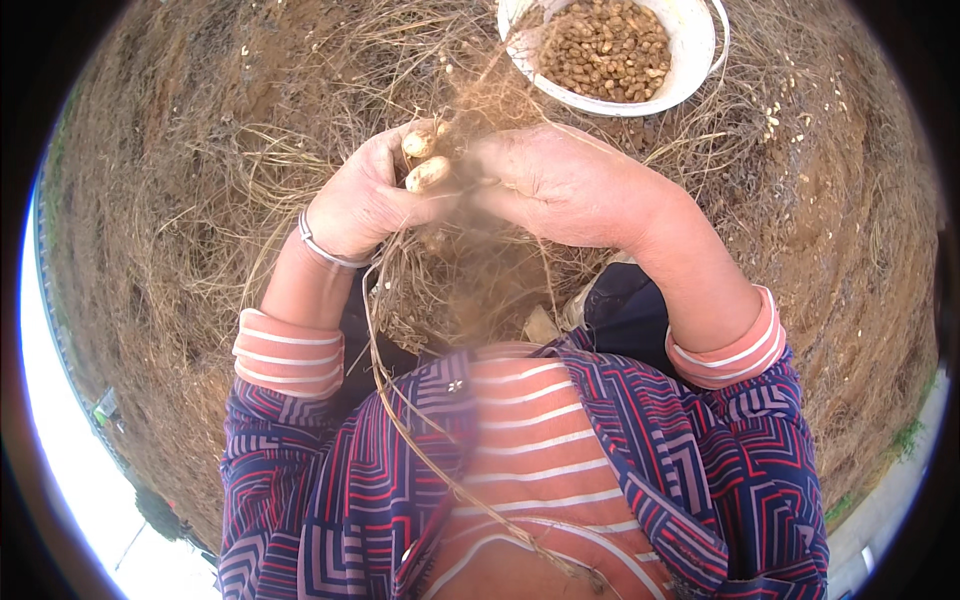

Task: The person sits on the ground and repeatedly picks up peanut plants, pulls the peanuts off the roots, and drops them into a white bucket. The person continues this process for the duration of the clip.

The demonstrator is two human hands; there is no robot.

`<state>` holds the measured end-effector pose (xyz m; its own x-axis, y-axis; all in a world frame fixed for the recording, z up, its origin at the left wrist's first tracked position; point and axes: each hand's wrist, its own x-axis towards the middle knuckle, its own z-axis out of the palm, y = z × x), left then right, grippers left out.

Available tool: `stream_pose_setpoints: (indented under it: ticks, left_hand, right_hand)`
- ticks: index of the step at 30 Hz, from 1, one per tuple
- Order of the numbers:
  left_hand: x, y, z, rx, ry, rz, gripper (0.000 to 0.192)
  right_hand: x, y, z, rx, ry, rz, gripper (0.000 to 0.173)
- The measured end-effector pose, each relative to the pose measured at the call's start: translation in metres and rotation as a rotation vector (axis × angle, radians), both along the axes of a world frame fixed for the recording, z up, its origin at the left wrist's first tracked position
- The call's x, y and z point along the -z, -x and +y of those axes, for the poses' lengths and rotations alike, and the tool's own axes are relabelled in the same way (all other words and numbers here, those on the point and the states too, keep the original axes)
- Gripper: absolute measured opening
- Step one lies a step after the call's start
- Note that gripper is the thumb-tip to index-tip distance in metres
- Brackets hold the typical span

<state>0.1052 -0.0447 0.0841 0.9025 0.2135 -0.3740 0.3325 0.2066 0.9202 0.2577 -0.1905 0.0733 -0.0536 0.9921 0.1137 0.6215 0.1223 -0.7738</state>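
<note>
Several unshelled peanuts (428,174) are held in my left hand (367,187), which wears a bangle at the wrist. Dry roots (491,105) and stems of a peanut plant spread about both hands, and one long stem (420,450) trails down over my clothing. Close beside the peanuts, my right hand (570,184) has its fingers bent against the roots; the fingertips are blurred, so its grip cannot be made out. Beyond the right hand stands a white bucket (694,56) with many peanuts (607,52) inside.
Dry stalks (285,165) cover much of the brown soil around me. Scattered peanuts (772,120) lie on the ground to the right of the bucket. My shoe (574,307) shows below the right hand. A pale strip (892,502) borders the field at lower right.
</note>
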Motion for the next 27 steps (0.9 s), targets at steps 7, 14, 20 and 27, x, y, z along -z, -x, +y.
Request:
stream_pose_setpoints:
  ticks: [7, 14, 20, 27]
  left_hand:
    - [-0.004, 0.007, 0.008, -0.195, 0.211, -0.181, 0.034]
    - [0.002, 0.009, 0.012, -0.312, 0.378, -0.279, 0.021]
    - [0.007, 0.002, 0.006, -0.379, 0.179, -0.095, 0.029]
    - [0.004, 0.004, 0.000, -0.256, 0.220, -0.033, 0.025]
  right_hand:
    - [0.015, -0.088, 0.002, 0.761, -0.174, -0.414, 0.030]
    - [0.017, -0.061, 0.007, 0.631, 0.036, -0.175, 0.036]
    - [0.006, 0.020, 0.021, 0.201, 0.149, 0.279, 0.039]
    - [0.010, 0.016, 0.017, 0.109, 0.037, -0.021, 0.025]
